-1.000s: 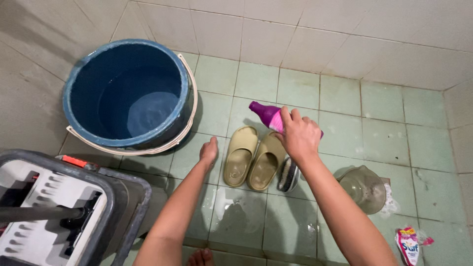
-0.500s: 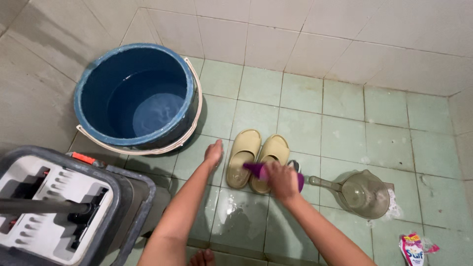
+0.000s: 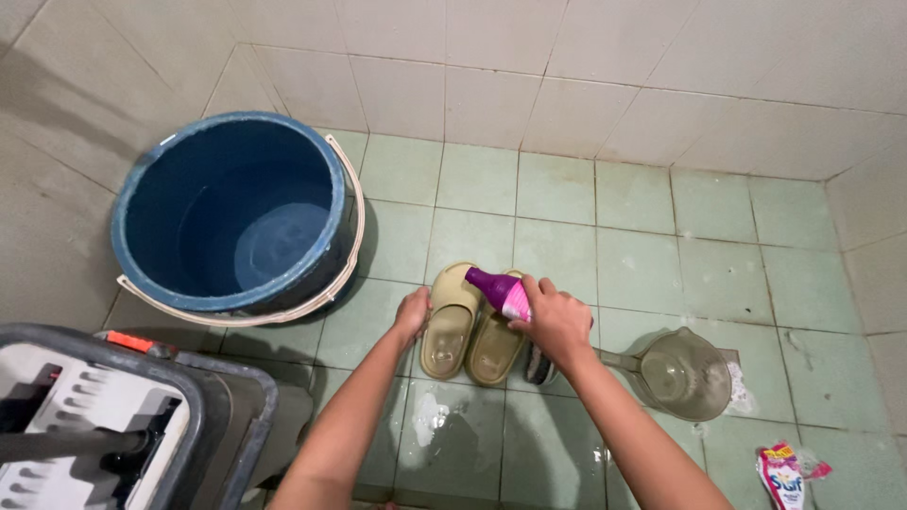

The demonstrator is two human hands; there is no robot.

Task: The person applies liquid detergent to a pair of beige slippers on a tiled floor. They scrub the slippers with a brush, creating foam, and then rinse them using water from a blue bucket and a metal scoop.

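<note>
A purple bottle (image 3: 498, 292) is gripped in the closed fingers of the right hand (image 3: 557, 324), tipped nozzle-down over the slippers (image 3: 472, 324); the left hand (image 3: 413, 314) is pressed open against the nearer slipper's edge. For an even dose, the bottle is best kept low and squeezed gently. Beyond the fingers, a blue bucket (image 3: 236, 215) stands left and a clear jug (image 3: 682, 376) lies right.

To my far left a blue bucket (image 3: 231, 212) stands on the green tiled floor (image 3: 661, 227), with a grey mop bucket (image 3: 113, 425) near left. A clear scoop (image 3: 682, 373) lies right, a detergent sachet (image 3: 782, 474) nearer.
</note>
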